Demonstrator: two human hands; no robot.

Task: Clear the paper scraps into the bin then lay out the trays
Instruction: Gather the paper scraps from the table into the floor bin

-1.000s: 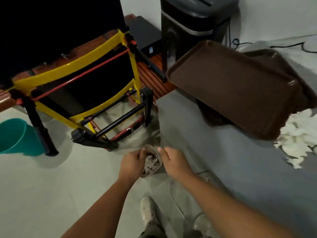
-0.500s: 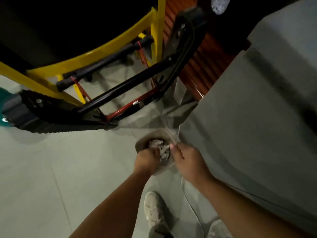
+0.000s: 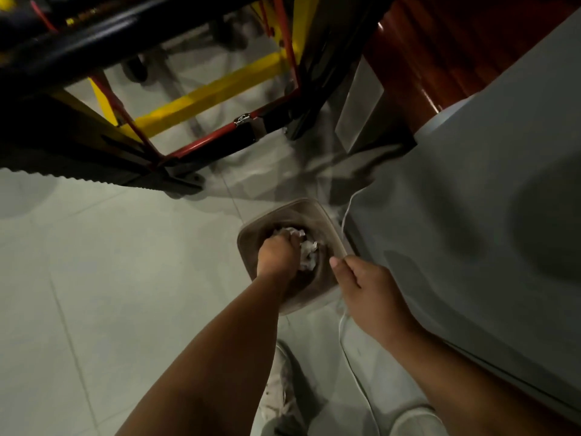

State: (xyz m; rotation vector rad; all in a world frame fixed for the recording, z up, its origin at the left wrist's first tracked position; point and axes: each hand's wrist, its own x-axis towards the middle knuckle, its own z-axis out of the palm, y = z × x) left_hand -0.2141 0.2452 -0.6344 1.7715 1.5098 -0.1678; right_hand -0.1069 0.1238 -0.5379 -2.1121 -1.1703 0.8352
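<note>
Looking straight down, you see both of your hands at a small bin (image 3: 295, 212) that stands on the pale tiled floor (image 3: 110, 262). The bin is brownish with a rounded square rim, and it sits just beside the hanging edge of a surface covered in grey cloth (image 3: 471, 215), which fills the right side of the view.

Your left hand (image 3: 276, 256) reaches down inside the bin. Its fingers are curled into the white crumpled paper scraps (image 3: 308, 253) that lie at the bottom, knuckles up. Whether it is pressing the scraps down or gripping them, you cannot tell for sure, but the fingers are closed around the paper.

Your right hand (image 3: 367, 284) holds the bin by its right rim, thumb on top of the edge and fingers curled beneath it.

Beyond the bin, at the top of the view, stands a frame of yellow, black and red bars (image 3: 213, 99), its feet on the floor. A strip of reddish-brown wood (image 3: 440, 51) shows at the top right, behind the grey cloth.

Below your arms, a pale shoe (image 3: 279, 388) rests on the tiles, and a thin white cable (image 3: 352, 350) trails along the floor near the cloth's edge.
</note>
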